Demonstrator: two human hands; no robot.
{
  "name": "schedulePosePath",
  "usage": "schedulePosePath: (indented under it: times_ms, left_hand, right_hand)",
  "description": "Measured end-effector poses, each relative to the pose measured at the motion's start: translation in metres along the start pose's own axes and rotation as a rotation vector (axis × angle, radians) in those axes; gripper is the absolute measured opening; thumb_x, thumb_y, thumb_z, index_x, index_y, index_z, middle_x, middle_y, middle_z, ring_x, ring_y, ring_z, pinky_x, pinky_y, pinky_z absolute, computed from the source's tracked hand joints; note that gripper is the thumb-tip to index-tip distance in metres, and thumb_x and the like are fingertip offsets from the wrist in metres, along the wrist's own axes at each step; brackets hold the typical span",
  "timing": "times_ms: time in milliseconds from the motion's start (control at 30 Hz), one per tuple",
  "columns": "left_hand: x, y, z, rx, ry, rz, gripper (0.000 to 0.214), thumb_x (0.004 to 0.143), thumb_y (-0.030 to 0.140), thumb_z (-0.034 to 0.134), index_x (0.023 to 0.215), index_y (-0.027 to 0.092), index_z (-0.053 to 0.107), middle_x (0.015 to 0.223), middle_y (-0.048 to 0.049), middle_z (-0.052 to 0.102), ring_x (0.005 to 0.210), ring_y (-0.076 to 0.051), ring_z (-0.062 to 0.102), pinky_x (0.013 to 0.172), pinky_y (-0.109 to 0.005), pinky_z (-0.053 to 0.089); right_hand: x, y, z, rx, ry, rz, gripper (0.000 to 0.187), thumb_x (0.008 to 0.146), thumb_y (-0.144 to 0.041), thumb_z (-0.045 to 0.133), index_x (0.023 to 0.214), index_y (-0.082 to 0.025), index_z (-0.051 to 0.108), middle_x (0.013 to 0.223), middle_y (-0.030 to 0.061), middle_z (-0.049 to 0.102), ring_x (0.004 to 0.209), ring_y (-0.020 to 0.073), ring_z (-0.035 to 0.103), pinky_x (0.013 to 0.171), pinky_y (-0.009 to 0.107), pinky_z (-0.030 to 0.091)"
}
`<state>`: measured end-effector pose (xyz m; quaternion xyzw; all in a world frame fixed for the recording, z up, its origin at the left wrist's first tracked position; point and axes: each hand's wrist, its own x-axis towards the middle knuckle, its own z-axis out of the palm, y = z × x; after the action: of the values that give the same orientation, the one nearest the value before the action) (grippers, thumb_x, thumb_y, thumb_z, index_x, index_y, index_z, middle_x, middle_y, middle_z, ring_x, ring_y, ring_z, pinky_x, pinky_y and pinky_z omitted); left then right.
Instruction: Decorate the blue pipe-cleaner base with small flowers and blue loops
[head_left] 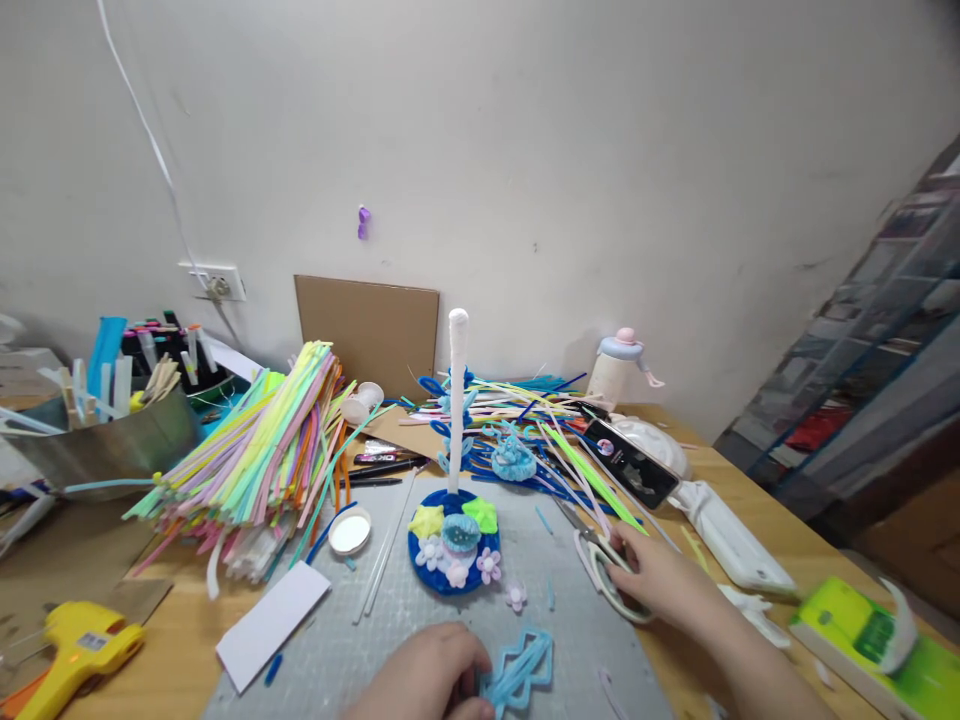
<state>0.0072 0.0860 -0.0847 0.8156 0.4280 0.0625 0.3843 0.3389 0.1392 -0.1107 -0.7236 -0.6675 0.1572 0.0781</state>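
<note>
My left hand (439,672), at the bottom middle, is closed with its fingertips on a light-blue pipe-cleaner shape (527,668) bent into zigzags. On the right, my right hand (646,568) has its fingers at the handles of white-handled scissors (598,568), whose blades point away to the left. Between and beyond my hands stands a round blue pipe-cleaner base (435,578) decorated with stars, flowers and a shell-like piece. A white upright rod (457,400) rises from it. One loose lilac flower (516,597) lies in front of the base.
A pile of coloured pipe cleaners (262,460) lies left, near a metal tin (105,450) of sticks and a yellow glue gun (86,645). A phone (634,462), a bottle (615,370) and a green tissue pack (877,645) are right. Cardboard (367,325) leans on the wall.
</note>
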Motion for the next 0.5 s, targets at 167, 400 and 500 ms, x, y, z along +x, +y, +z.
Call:
schedulePosePath:
  times_ms: [167,400,500]
  left_hand:
    - [-0.0002,-0.0015,0.0017,0.0,0.0,0.002,0.024,0.07,0.027,0.06,0.094,0.023,0.059,0.086,0.0002,0.062,0.077,-0.014,0.052,0.067,-0.022,0.037]
    - [-0.0011,0.0005,0.0046,0.023,0.045,-0.002,0.022,0.07,0.026,0.059,0.092,0.023,0.059,0.085,0.0007,0.062,0.076,-0.014,0.052,0.067,-0.022,0.037]
    - [-0.0022,0.0061,0.0028,0.015,0.037,-0.018,0.021,0.07,0.026,0.059,0.091,0.023,0.059,0.084,0.0008,0.062,0.076,-0.014,0.052,0.066,-0.022,0.036]
  right_hand:
    - [0.0022,0.0002,0.0011,0.053,-0.005,-0.059,0.015,0.073,-0.035,0.051,0.077,-0.021,0.047,0.061,-0.0015,0.056,0.056,0.0147,0.049,0.049,0.023,0.023]
    - [0.0037,0.0008,0.0013,0.065,0.014,-0.052,0.026,0.076,-0.046,0.048,0.074,-0.02,0.048,0.062,-0.0007,0.057,0.058,0.0148,0.051,0.049,0.023,0.025]
    - [0.0056,0.0063,0.0046,0.068,-0.001,-0.066,0.027,0.075,-0.046,0.048,0.072,-0.02,0.049,0.063,-0.0001,0.058,0.058,0.0148,0.051,0.048,0.023,0.026]
